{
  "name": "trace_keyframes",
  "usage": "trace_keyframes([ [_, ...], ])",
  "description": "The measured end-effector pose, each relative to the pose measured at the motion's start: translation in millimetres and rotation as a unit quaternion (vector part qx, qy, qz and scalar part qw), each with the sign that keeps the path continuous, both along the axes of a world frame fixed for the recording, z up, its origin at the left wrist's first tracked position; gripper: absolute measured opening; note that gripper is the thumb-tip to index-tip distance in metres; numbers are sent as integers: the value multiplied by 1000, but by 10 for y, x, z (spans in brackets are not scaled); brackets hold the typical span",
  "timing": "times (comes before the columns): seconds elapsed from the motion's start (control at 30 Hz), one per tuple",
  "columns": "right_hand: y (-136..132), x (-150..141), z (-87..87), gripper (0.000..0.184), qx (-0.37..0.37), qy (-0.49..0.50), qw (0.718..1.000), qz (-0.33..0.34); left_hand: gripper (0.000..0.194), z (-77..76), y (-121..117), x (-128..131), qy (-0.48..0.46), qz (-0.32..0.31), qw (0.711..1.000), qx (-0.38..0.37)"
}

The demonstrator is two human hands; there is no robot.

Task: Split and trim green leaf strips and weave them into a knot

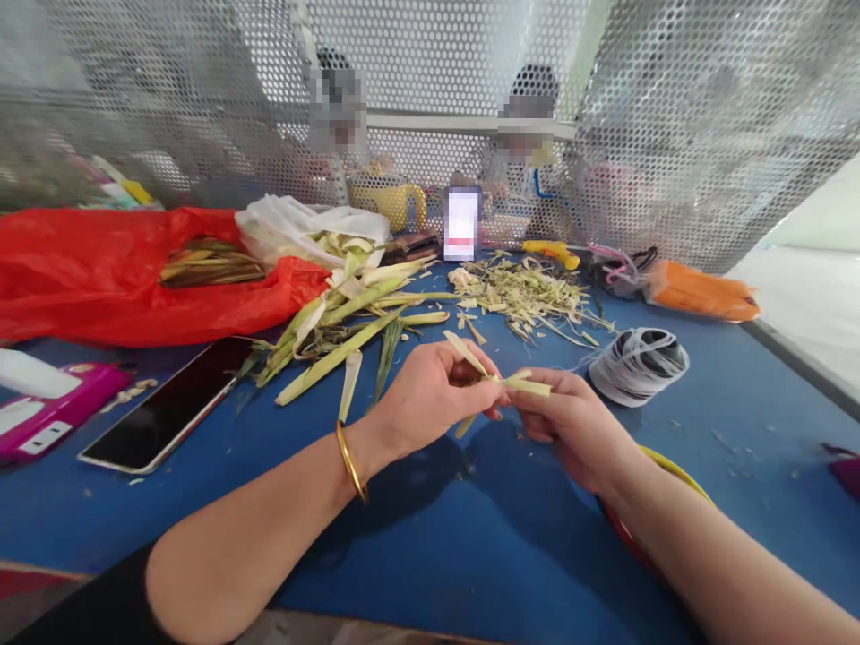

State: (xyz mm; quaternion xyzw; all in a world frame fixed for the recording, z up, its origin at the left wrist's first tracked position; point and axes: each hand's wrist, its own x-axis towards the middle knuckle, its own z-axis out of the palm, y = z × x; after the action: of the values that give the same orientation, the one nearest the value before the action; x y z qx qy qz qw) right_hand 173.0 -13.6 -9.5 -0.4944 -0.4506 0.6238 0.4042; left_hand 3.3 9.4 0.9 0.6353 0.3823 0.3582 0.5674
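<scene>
Both my hands meet over the near middle of the bench, pinching pale husk strips. Left hand: thumb and forefinger closed on the strips, one end poking out far-left, another below. Right hand: fingertips closed on them too, just beside the left, short ends lying over the fingers. Can't tell whether the strips are knotted or only crossed; fingertips cover the join.

Step in hand looks like folding or twisting the strips together, piece only partly shaped by my read. Next move probably calls for the left pinch to hold the join firm, with the right free to wrap or tuck an end.

Thread spool stands right, just beyond my right hand; a fine thread seems to trail toward that hand, can't tell if it's held. Husk pile sits far-left of the hands, scraps at the far side, dark phone flat on the left, near the red bag.
</scene>
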Motion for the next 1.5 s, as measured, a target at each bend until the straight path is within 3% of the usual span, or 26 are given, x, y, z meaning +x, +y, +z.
trace_keyframes([
  [0.1,-60,-77,-38,20,44,-43,997,-35,3,-26,12,11,62,86,993,58],
  [0.2,-141,-122,-43,20,160,-184,968,-49,2,-66,11,14,128,149,972,129],
  [0.33,-221,-101,23,20,393,-365,844,-6,4,-111,2,-10,188,137,955,186],
  [0.4,-216,-51,78,21,432,-399,809,9,5,-111,-8,-25,196,91,958,189],
  [0.47,-171,12,124,19,407,-385,828,4,4,-90,-24,-33,168,21,974,150],
  [0.57,-66,89,140,17,250,-271,930,-2,6,-37,-48,-27,78,-73,994,31],
  [0.63,-11,104,112,19,120,-161,980,10,6,-6,-50,-18,24,-85,996,-21],
  [0.73,11,65,43,22,29,-47,998,17,5,6,-26,-5,-19,-36,999,-31],
  [0.8,-11,17,2,22,33,-28,999,0,4,-7,-4,2,-22,16,999,-27],
  [0.9,-71,-50,-28,21,83,-80,993,-35,3,-44,16,14,16,88,996,-7],
  [1.0,-140,-82,-22,22,200,-223,954,-31,3,-87,8,22,89,133,985,56],
  [1.13,-209,-60,21,22,429,-406,806,28,6,-117,-6,8,186,151,953,184],
  [1.17,-215,-46,37,22,454,-424,783,39,7,-116,-3,-2,198,140,948,203],
  [1.2,-213,-28,54,22,460,-426,778,42,7,-112,3,-12,204,125,947,214],
  [1.27,-186,11,89,21,433,-401,807,31,6,-100,15,-33,201,88,952,212],
  [1.37,-104,71,123,18,331,-336,882,-2,6,-82,14,-50,164,14,972,167],
  [1.5,-3,108,103,22,141,-197,970,-7,6,-47,-8,-42,43,-86,995,14],
])
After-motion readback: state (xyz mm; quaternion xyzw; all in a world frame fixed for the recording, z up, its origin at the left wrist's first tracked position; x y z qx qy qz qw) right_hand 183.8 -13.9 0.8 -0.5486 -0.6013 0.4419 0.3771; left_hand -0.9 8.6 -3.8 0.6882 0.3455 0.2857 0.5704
